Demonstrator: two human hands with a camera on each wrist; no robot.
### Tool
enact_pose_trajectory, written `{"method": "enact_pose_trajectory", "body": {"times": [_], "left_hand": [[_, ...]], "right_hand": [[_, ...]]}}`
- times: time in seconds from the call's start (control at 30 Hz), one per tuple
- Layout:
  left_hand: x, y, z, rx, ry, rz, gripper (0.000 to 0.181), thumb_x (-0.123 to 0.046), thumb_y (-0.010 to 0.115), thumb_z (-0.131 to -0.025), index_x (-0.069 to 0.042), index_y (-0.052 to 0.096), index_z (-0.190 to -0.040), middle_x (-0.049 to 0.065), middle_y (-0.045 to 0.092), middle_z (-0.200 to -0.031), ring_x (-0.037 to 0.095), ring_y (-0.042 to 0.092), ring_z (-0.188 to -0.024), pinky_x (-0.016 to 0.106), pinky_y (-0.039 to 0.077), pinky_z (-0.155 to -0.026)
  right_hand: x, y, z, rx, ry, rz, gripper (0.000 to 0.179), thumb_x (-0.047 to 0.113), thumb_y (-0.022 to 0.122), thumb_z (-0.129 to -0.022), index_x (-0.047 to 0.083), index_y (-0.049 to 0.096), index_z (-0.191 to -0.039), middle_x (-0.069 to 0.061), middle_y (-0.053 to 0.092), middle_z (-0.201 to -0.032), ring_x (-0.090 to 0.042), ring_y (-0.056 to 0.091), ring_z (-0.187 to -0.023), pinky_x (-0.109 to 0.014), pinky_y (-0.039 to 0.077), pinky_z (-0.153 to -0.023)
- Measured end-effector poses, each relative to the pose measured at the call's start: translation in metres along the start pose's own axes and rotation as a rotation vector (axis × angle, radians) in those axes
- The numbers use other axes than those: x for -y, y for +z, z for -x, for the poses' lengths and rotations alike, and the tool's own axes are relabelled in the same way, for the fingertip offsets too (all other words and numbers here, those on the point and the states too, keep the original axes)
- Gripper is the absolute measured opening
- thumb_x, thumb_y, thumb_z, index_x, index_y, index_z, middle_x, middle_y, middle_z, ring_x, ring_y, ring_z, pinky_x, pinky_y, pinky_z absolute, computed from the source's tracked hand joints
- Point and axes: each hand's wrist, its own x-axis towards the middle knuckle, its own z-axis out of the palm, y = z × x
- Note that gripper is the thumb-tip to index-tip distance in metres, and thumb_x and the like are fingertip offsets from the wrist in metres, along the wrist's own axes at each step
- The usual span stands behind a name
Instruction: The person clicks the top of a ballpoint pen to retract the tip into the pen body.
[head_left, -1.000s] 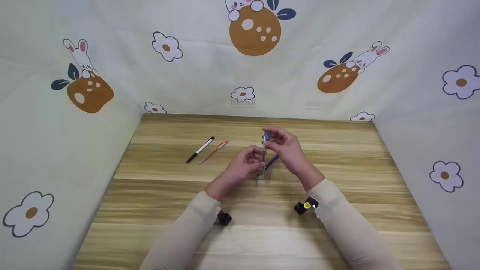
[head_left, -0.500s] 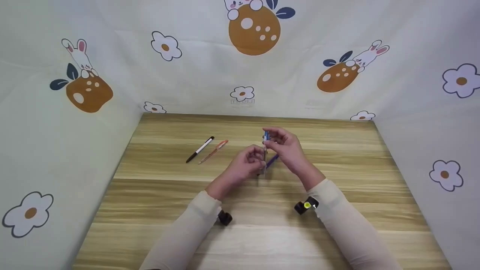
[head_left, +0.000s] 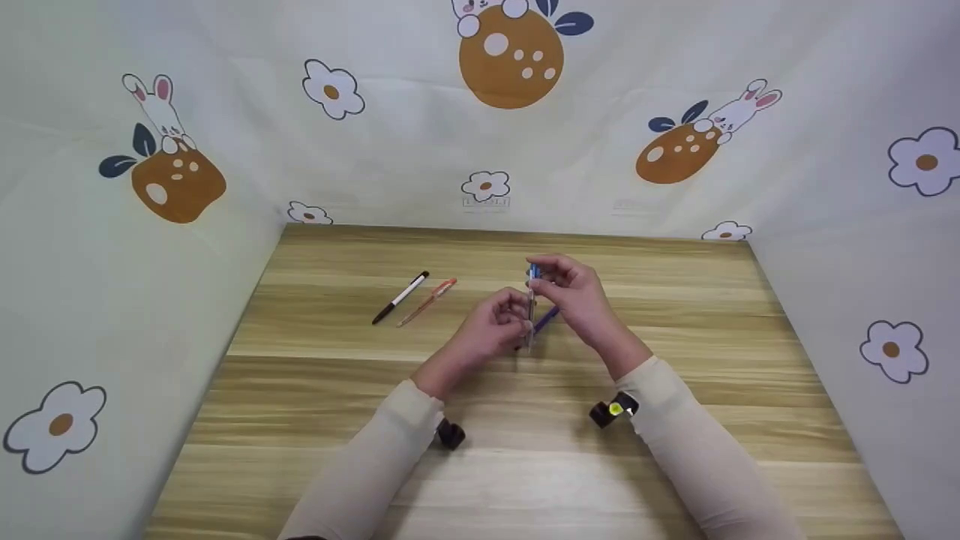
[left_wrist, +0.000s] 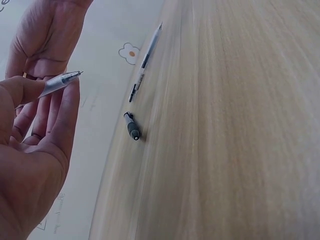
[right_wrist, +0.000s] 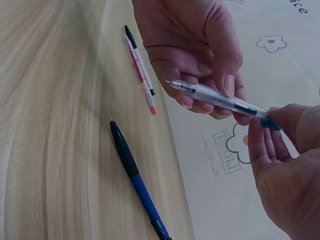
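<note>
Both hands hold one clear-barrelled pen [right_wrist: 212, 96] with a blue clip end, above the table. My left hand [head_left: 491, 326] pinches the clear barrel between thumb and fingers. At the other end, my right hand [head_left: 574, 292] pinches the blue part with thumb and fingertips. The pen's metal point sticks out past the left hand's grip [left_wrist: 65, 81] in the left wrist view. Under the hands lies a blue pen with a black grip [right_wrist: 135, 172], partly hidden in the head view, where it looks purple.
On the wooden table [head_left: 315, 420], left of the hands, lie a white pen with black ends [head_left: 400, 298] and a clear pen with an orange-red end [head_left: 427, 302], side by side. Cream cloth walls [head_left: 405, 142] printed with rabbits and flowers enclose the table's back and sides.
</note>
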Motion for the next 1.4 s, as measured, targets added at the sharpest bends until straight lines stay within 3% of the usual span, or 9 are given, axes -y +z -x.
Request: {"method": "enact_pose_trajectory", "body": {"times": [0.4, 0.57, 0.77, 0.87, 1.03, 1.4], "left_hand": [[0.0012, -0.0001, -0.0015, -0.002, 0.01, 0.001, 0.03, 0.006, 0.069, -0.098, 0.003, 0.065, -0.127, 0.007, 0.068, -0.11, 0.017, 0.069, -0.096, 0.031, 0.06, -0.082], [0.0014, -0.0002, -0.0028, -0.005, 0.018, -0.007, 0.031, 0.007, 0.069, -0.096, 0.003, 0.065, -0.127, 0.01, 0.069, -0.111, 0.017, 0.069, -0.097, 0.03, 0.06, -0.087], [0.0008, 0.0001, -0.0027, -0.002, 0.018, -0.022, 0.031, 0.007, 0.069, -0.096, 0.003, 0.066, -0.126, 0.016, 0.069, -0.115, 0.018, 0.069, -0.099, 0.031, 0.06, -0.089], [0.0, 0.0002, -0.0023, 0.002, 0.015, -0.019, 0.03, 0.007, 0.069, -0.097, 0.003, 0.065, -0.127, 0.014, 0.069, -0.114, 0.018, 0.069, -0.098, 0.03, 0.06, -0.086], [-0.0015, 0.0004, -0.0019, 0.006, -0.002, 0.023, 0.032, 0.012, 0.066, -0.097, 0.004, 0.063, -0.128, 0.006, 0.066, -0.11, 0.018, 0.069, -0.097, 0.033, 0.063, -0.086], [-0.0013, -0.0005, -0.0014, -0.002, -0.013, 0.026, 0.032, 0.012, 0.067, -0.096, 0.002, 0.064, -0.126, 0.006, 0.066, -0.11, 0.017, 0.068, -0.098, 0.035, 0.063, -0.089]], "right_hand": [[0.0005, 0.0006, -0.0016, -0.022, 0.006, -0.006, 0.032, -0.001, 0.077, -0.102, 0.001, 0.076, -0.133, -0.013, 0.075, -0.113, -0.019, 0.071, -0.104, -0.032, 0.063, -0.094], [0.0015, 0.0007, -0.0011, -0.027, 0.008, -0.016, 0.031, -0.002, 0.078, -0.101, 0.002, 0.077, -0.132, -0.025, 0.072, -0.118, -0.02, 0.07, -0.104, -0.032, 0.063, -0.093], [0.0001, -0.0005, -0.001, -0.034, 0.006, -0.007, 0.03, -0.002, 0.079, -0.099, 0.002, 0.078, -0.129, -0.025, 0.073, -0.118, -0.019, 0.071, -0.102, -0.03, 0.062, -0.093], [-0.0009, -0.0007, -0.0012, -0.027, 0.003, -0.005, 0.032, -0.002, 0.079, -0.1, 0.002, 0.077, -0.132, -0.026, 0.072, -0.118, -0.019, 0.071, -0.103, -0.031, 0.062, -0.093], [-0.0016, -0.0004, -0.0015, -0.016, -0.001, -0.008, 0.039, 0.0, 0.077, -0.102, 0.003, 0.072, -0.141, -0.015, 0.071, -0.114, -0.021, 0.071, -0.105, -0.033, 0.063, -0.095], [-0.0009, 0.0018, -0.0024, -0.017, -0.001, -0.025, 0.042, -0.004, 0.077, -0.101, 0.002, 0.072, -0.142, -0.015, 0.07, -0.116, -0.022, 0.07, -0.107, -0.034, 0.063, -0.094]]}}
